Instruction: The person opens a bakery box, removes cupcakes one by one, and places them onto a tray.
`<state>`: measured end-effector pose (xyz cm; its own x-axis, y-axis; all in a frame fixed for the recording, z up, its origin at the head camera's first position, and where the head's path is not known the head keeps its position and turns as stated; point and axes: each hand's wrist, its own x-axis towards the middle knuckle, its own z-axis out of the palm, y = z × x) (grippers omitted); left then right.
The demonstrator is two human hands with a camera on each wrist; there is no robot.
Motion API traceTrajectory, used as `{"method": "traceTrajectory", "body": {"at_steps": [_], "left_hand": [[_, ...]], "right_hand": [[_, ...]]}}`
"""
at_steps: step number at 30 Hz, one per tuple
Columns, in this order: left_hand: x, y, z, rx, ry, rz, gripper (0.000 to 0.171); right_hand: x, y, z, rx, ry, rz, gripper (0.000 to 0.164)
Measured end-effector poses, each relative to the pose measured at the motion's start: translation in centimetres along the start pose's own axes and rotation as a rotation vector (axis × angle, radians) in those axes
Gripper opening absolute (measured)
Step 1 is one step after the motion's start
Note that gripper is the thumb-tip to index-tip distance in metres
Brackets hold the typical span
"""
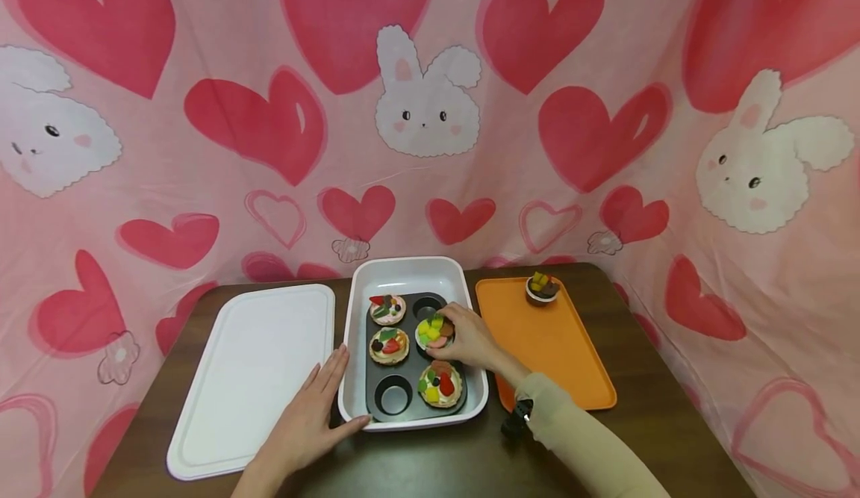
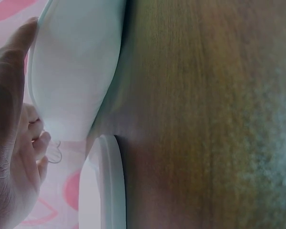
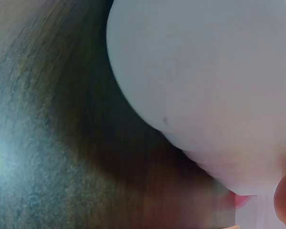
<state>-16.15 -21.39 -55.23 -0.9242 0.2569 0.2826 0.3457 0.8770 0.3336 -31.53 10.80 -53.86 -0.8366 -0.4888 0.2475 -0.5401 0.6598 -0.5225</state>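
A dark muffin pan (image 1: 414, 410) lies inside a white rectangular basin (image 1: 356, 326). My right hand (image 1: 470, 337) reaches over the basin's right wall and pinches a fruit-topped tart (image 1: 430, 331), yellow, green and pink, at the pan's middle right cup. Three other fruit tarts sit in the pan: one with a strawberry (image 1: 387, 309) at far left, one below it (image 1: 389, 346), and one at near right (image 1: 440, 384). My left hand (image 1: 309, 416) rests on the basin's near-left rim, fingers extended; its thumb (image 2: 21, 38) touches the rim in the left wrist view.
A white tray (image 1: 269, 363) lies left of the basin on the dark wooden table (image 1: 430, 464). To the right is an orange tray (image 1: 544, 349) with a chocolate cupcake (image 1: 541, 290) at its far end. A pink heart-and-rabbit cloth (image 1: 416, 184) hangs behind and at both sides.
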Motion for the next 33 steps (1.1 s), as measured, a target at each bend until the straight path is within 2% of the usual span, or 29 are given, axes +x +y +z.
{"method": "traceTrajectory", "body": {"at_steps": [3, 7, 16, 23, 33], "left_hand": [[0.0, -0.1, 0.1, 0.003, 0.010, 0.001, 0.114], [0.0, -0.2, 0.0, -0.009, -0.033, -0.028, 0.116], [0.0, -0.3, 0.0, -0.007, -0.051, -0.039, 0.116], [0.0, -0.3, 0.0, -0.028, -0.068, -0.053, 0.116], [-0.1, -0.5, 0.2, -0.037, -0.071, -0.062, 0.117]], "right_hand": [[0.1, -0.2, -0.4, 0.065, -0.009, 0.008, 0.066], [0.0, -0.7, -1.1, 0.201, 0.003, 0.053, 0.066], [-0.1, -1.3, -2.6, 0.319, 0.001, 0.092, 0.067], [-0.3, -1.2, -3.3, 0.677, -0.035, 0.159, 0.071], [-0.8, -0.5, -3.6, 0.754, -0.009, 0.259, 0.073]]}}
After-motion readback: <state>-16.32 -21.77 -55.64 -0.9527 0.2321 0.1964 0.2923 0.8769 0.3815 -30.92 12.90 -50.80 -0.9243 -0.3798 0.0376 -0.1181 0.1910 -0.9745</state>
